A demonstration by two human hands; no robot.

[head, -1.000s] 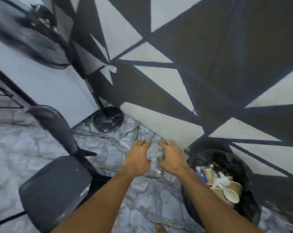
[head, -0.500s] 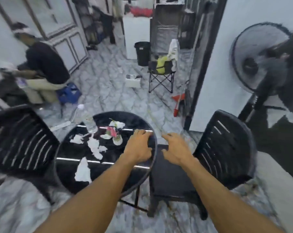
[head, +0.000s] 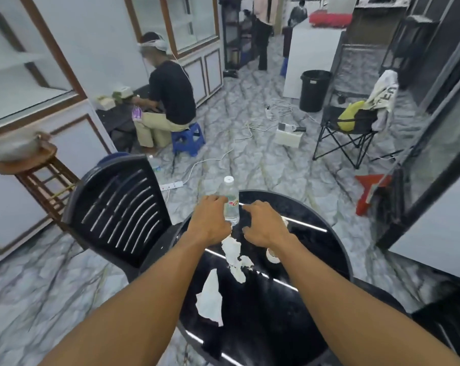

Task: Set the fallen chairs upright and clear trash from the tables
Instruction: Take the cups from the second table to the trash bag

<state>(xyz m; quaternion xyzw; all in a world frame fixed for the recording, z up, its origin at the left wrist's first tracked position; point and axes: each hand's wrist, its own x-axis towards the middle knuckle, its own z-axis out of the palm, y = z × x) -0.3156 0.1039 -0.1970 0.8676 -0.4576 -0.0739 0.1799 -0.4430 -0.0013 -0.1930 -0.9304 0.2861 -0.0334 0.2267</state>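
Since half a second ago, the round glossy black worktop (head: 316, 233) has come straight under both arms instead of lying off to the left. The clear plastic water bottle with a white cap (head: 230, 199) now stands upright between the left hand (head: 210, 223) and right hand (head: 266, 228), near the far rim. Each grip is loose and wide, holding nothing. Crumpled white paper scraps (head: 234, 254) lie mid-top. An upright black slatted plastic chair (head: 118, 207) stands just beside the left rim, and open grey marble floor (head: 263, 159) lies beyond the far edge.

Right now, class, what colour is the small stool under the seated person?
The stool is blue, clearest in the head view.
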